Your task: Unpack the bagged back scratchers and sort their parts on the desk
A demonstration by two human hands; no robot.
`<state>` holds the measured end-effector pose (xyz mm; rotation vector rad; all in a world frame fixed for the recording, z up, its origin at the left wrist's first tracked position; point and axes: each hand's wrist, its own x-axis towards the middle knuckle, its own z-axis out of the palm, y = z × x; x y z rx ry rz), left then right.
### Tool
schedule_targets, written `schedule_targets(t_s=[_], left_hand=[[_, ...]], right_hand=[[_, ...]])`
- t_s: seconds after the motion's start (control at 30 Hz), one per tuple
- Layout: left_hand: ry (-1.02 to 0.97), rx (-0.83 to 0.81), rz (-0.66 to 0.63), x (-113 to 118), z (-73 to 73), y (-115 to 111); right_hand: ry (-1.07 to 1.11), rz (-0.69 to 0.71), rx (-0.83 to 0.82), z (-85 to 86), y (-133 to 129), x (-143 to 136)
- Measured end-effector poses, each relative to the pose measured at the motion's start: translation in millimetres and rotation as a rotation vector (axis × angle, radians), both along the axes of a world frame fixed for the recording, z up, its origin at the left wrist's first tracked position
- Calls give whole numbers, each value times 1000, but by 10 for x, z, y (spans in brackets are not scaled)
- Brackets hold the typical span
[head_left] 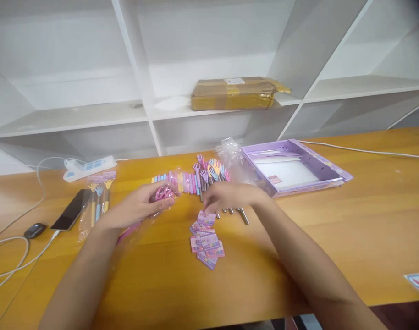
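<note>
My left hand point(144, 204) is closed around a clear plastic bag with pink pieces point(164, 193) inside; a long pink strip trails below the wrist. Over the top of a loose pile of small purple and pink cards point(207, 243), my right hand point(220, 197) has its fingers pinched on the uppermost purple card point(206, 218). Just behind it lies a bunch of hand-shaped sticks point(214, 168) with colourful heads and dark metal rods, partly hidden by that hand. Coloured handle tubes point(187, 182) lie in a row between the hands.
A purple open box point(312, 183) stands right of crumpled clear wrap point(230, 151). Bagged hand-shaped sticks point(98, 201), a phone point(72, 210), a black mouse-like object point(35, 230), cables and a power strip point(89, 168) lie left. A taped carton point(233, 94) rests on the shelf.
</note>
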<state>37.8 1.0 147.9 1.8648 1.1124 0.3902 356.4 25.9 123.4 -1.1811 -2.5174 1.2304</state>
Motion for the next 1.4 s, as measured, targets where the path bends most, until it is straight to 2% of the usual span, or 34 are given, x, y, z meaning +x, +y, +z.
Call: schedule_targets(t_s=[0.07, 0.13, 0.23, 0.33, 0.37, 0.47, 0.53, 0.6, 0.7, 0.73, 0.8, 0.87, 0.9, 0.97, 1.07, 1.2, 1.3, 1.4], left_hand=[[-24, -46, 4, 71, -65, -2], [-38, -85, -3, 159, -136, -3], [-39, -139, -48, 274, -232, 1], [-66, -167, -144, 332, -305, 22], [-84, -170, -185, 340, -324, 34], [-127, -194, -324, 348, -375, 82], [-118, -248, -404, 351, -420, 119], [-95, -314, -458, 350, -486, 159], [-82, -351, -523, 338, -619, 222], [-82, -338, -539, 333, -663, 241], [-85, -299, -543, 328, -732, 269], [-99, -284, -532, 329, -765, 277], [-106, -292, -522, 331, -765, 275], [-112, -330, -503, 331, -740, 264], [-78, -371, -456, 317, -671, 257], [-57, -350, -430, 285, -622, 294], [-72, -351, -385, 272, -651, 325], [-72, -361, -375, 278, -693, 333]], right_hand=[[-48, 47, -21, -113, 36, -105], [13, 14, 55, -156, 39, -175], [247, -12, 130, -93, -15, -221], [347, -5, 229, 27, -109, -241], [359, -46, 311, 63, -143, -244], [425, -307, 618, 154, -241, -221], [441, -404, 728, 208, -299, -169], [491, -503, 771, 258, -344, -97], [719, -712, 772, 317, -371, 2], [800, -711, 723, 328, -371, 18], [884, -555, 553, 339, -360, 19], [844, -372, 389, 340, -337, -8], [820, -334, 358, 340, -318, -17], [856, -419, 435, 348, -262, 13], [1052, -713, 729, 385, -132, 270], [1186, -902, 919, 380, 121, 911], [1014, -993, 918, 211, 412, 1284], [673, -1049, 796, -108, 768, 1377]])
